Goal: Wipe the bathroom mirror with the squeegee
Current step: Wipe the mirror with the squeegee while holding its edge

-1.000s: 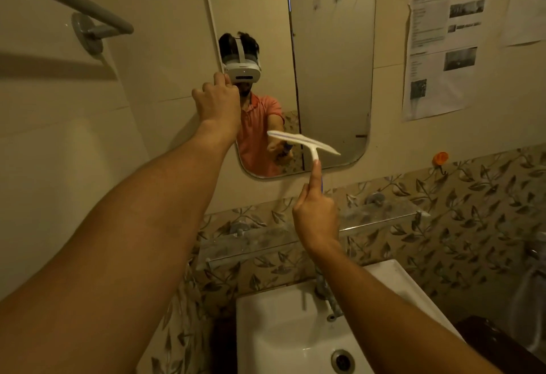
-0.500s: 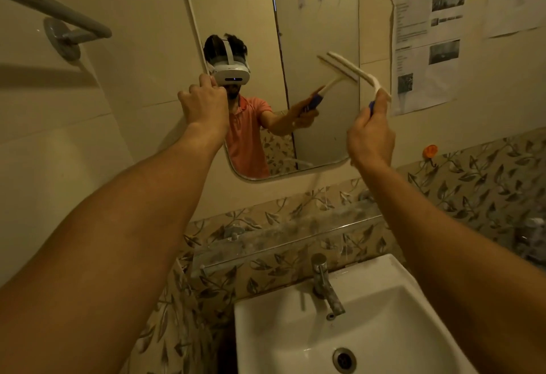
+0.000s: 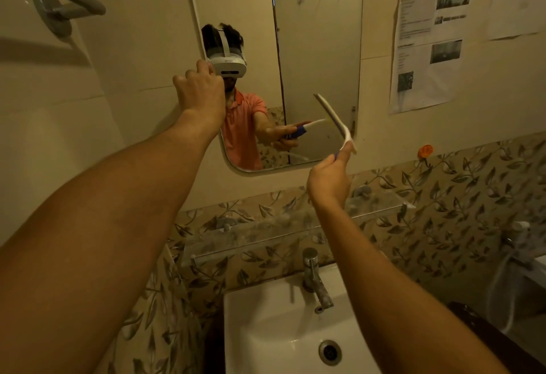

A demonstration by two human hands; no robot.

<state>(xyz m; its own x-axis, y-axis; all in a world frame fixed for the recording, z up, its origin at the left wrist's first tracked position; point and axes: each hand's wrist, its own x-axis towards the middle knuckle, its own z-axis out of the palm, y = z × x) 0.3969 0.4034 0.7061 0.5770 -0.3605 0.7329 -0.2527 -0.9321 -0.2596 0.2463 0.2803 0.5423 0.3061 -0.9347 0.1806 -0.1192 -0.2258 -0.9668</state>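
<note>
Right grip (image 3: 328,181) — apparently curled — holds squeegee (image 3: 334,116).

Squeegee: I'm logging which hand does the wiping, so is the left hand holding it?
No, the right hand grips the squeegee by its handle, while the left hand holds the left edge of the mirror.

It was a bathroom: a wall mirror (image 3: 319,48) hung above a white basin (image 3: 260,329) with a tap (image 3: 313,279), a glass shelf (image 3: 266,236) and leaf-patterned tiles (image 3: 458,196).
</note>
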